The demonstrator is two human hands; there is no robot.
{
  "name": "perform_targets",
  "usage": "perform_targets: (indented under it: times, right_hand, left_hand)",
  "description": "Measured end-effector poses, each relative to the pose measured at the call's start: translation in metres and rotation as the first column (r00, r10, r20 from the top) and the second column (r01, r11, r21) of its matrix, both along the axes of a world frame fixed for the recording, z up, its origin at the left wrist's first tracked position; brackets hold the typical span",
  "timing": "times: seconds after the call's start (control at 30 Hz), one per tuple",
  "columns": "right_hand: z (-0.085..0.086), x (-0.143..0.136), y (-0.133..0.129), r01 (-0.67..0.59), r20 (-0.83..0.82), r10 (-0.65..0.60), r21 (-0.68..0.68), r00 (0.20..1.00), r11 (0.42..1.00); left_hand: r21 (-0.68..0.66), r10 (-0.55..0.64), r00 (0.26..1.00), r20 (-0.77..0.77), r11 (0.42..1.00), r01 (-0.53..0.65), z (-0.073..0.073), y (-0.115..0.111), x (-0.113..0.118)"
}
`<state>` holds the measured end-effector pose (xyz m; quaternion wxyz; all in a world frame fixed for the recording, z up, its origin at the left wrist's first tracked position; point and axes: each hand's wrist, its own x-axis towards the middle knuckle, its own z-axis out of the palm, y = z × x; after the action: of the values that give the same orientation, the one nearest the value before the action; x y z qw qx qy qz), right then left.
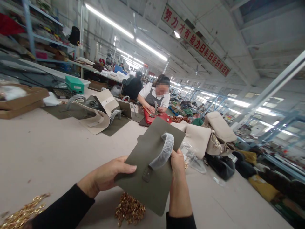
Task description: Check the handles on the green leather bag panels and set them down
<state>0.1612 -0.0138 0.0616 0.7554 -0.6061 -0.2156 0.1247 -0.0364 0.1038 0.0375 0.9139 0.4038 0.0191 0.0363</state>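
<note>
A flat, dark olive-green panel (143, 159) is held up at a slant over the pale table (59, 152), between the two hands. Its face is smooth and plain, with rounded lower corners and a small step in its upper left edge. A curved handle (166, 149), wrapped in crinkled, cloudy plastic, arches from it; at the handle's lower end sits a dark tab (146, 174). The left hand (111, 173) grasps the left edge, thumb lying flat on the face, fingers behind. The right hand (178, 162) grips the opposite edge beside the handle.

Just below, the panel overhangs a heap of small gold metal pieces (130, 208). Gold rings (28, 211) are scattered at lower left, partly hidden by the black left sleeve (64, 206). More panels with wrapped handles (96, 122) crowd the table's far left, near a cardboard box (21, 103). On the right, cream bags (220, 125), a black bag (220, 167) and clear plastic (196, 163) take up space. Beyond the panel, a co-worker (156, 95) bends over something red (152, 117), perhaps a bag; the view there is small.
</note>
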Motion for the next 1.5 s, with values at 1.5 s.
perform_targets:
  times: [1.5]
  right_hand:
    - [0.004,-0.009,-0.001,0.021,-0.038,-0.017,0.099,0.999,0.995]
  left_hand:
    - [-0.059,0.095,0.994,-0.057,0.993,-0.098,-0.006,0.001,0.005]
